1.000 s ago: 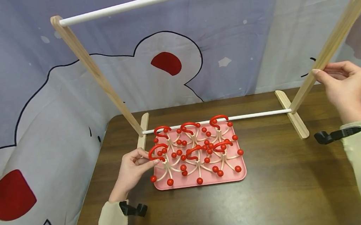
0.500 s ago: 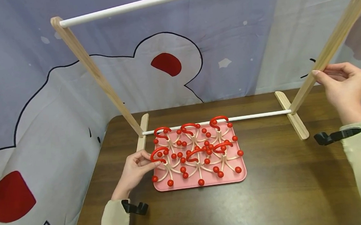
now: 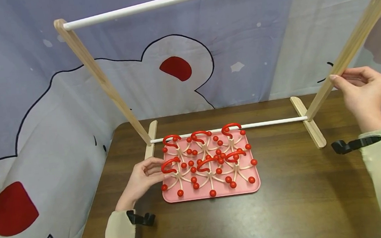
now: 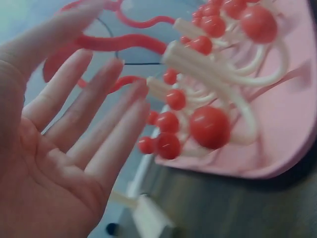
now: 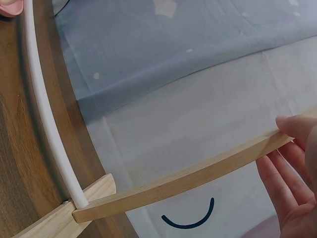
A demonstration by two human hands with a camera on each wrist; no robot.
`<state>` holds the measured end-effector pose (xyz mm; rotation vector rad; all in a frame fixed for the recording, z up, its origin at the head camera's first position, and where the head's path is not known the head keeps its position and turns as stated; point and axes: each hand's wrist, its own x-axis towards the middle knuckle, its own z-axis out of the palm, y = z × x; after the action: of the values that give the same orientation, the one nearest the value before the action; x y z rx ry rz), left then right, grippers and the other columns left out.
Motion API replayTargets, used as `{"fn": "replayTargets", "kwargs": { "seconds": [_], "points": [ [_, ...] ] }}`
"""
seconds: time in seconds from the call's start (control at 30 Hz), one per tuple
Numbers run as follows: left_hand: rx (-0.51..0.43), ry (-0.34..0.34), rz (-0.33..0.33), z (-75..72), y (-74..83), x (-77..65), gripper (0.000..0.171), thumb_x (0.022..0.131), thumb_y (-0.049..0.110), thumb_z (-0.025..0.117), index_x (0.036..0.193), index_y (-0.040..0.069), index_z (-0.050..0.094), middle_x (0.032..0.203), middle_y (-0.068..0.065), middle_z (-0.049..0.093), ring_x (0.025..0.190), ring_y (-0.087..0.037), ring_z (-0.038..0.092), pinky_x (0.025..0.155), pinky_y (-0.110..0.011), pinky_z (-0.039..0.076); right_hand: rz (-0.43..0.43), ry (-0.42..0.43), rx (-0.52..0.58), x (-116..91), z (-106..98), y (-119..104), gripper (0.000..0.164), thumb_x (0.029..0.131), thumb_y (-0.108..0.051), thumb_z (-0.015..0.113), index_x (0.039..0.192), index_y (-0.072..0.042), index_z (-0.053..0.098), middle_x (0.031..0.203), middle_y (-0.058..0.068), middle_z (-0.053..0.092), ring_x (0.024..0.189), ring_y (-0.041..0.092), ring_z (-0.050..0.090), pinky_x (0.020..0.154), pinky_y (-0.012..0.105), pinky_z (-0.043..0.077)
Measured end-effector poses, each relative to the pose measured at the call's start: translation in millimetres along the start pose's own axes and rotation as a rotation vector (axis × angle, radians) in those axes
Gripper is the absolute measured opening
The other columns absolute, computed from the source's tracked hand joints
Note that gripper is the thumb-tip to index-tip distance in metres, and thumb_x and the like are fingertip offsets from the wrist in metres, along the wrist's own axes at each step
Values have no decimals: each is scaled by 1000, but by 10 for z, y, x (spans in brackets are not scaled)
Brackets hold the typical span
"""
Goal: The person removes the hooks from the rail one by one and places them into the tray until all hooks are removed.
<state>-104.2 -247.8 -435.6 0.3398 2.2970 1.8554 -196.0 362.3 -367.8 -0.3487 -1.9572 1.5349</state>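
Note:
My left hand (image 3: pixel 139 179) is at the front left piece of several alike hook-topped pieces, each with curved cream arms (image 3: pixel 185 179) tipped with red balls (image 3: pixel 180 193). Its fingers are straight and spread about the red hook (image 4: pixel 131 42) in the left wrist view, the thumb passing over it. These pieces stand in two rows on a pink tray (image 3: pixel 216 196). At the right, thumb and fingers of my right hand (image 3: pixel 364 92) pinch the wooden post (image 3: pixel 343 56) of a frame; the right wrist view shows this grip on the post's edge (image 5: pixel 188 177).
A white top bar (image 3: pixel 167 0) joins the right post to a left post (image 3: pixel 103 79). Low down, a white bar (image 3: pixel 271 123) runs behind the tray between wooden feet (image 3: pixel 314 131). Printed cloth (image 3: pixel 245 43) hangs behind the brown table (image 3: pixel 285 208).
The left hand has let go of the front left hook, its thumb drawing back. That hook has leaned lower and the piece shifted slightly right. The right hand stays on the post.

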Motion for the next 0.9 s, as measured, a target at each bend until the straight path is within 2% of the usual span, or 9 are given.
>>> {"fn": "replayTargets", "kwargs": {
  "seconds": [0.07, 0.13, 0.27, 0.37, 0.43, 0.6, 0.73, 0.8, 0.9],
  "points": [
    [58, 59, 46, -51, 41, 0, 46, 85, -1, 82, 128, -2, 64, 127, -20, 66, 116, -32, 66, 98, -41, 54, 6, -2, 8, -1, -5, 4, 30, 84, -15, 84, 111, -4, 75, 89, -11, 72, 79, -2, 69, 69, 7, 52],
    [197, 151, 106, -113, 99, -1, 52, 88, 10, 83, 136, 5, 63, 135, -13, 63, 126, -29, 59, 106, -47, 47, 4, -2, 1, 2, -8, 7, 30, 84, -15, 85, 110, -4, 75, 89, -12, 72, 79, -3, 69, 69, 7, 52],
    [699, 302, 161, -278, 156, 28, 73, 91, 44, 78, 152, 15, 50, 153, -6, 49, 145, -24, 38, 117, -55, 30, -7, 3, -8, 4, -12, 2, 30, 84, -16, 85, 110, -4, 76, 89, -12, 72, 79, -3, 69, 69, 7, 51],
    [1040, 294, 152, -416, 107, 59, 98, 88, 65, 68, 162, 12, 29, 164, -9, 29, 153, -25, 17, 122, -54, 16, -7, 1, -9, -9, -10, -1, 31, 84, -17, 85, 110, -4, 76, 89, -12, 71, 79, -3, 69, 69, 7, 51],
    [1173, 257, 136, -488, 48, 75, 110, 86, 73, 63, 164, 10, 17, 168, -9, 17, 155, -25, 7, 123, -53, 7, 0, -1, -2, -19, -11, 0, 31, 84, -16, 85, 110, -4, 76, 88, -12, 72, 78, -3, 69, 69, 7, 52],
    [1258, 191, 100, -567, -127, 120, 118, 81, 81, 61, 165, 16, 11, 170, -7, 8, 155, -25, -1, 123, -52, -2, 7, -1, 13, -26, -19, -7, 30, 83, -14, 85, 109, -2, 75, 87, -12, 72, 78, -3, 69, 68, 7, 52],
    [1252, 178, 94, -577, -204, 139, 112, 81, 81, 60, 165, 22, 16, 170, -8, 9, 155, -27, -1, 122, -56, -1, 20, -43, -106, -53, -39, -44, 37, 86, -23, 84, 119, -10, 73, 98, -15, 72, 84, -8, 66, 72, 6, 50],
    [1250, 184, 91, -578, -210, 142, 109, 81, 81, 60, 165, 24, 18, 170, -8, 9, 155, -27, -1, 121, -59, 2, 20, -96, -235, -99, -69, -66, 49, 89, -34, 80, 133, -18, 67, 118, -12, 70, 103, -5, 65, 85, 11, 50],
    [1249, 190, 83, -572, -203, 134, 106, 83, 80, 58, 165, 25, 18, 169, -10, 12, 155, -27, -1, 120, -63, 5, -53, -234, -457, -203, -178, -86, 71, 94, -45, 73, 154, -20, 47, 154, -1, 47, 138, 17, 47, 113, 35, 39]
  ]
}}
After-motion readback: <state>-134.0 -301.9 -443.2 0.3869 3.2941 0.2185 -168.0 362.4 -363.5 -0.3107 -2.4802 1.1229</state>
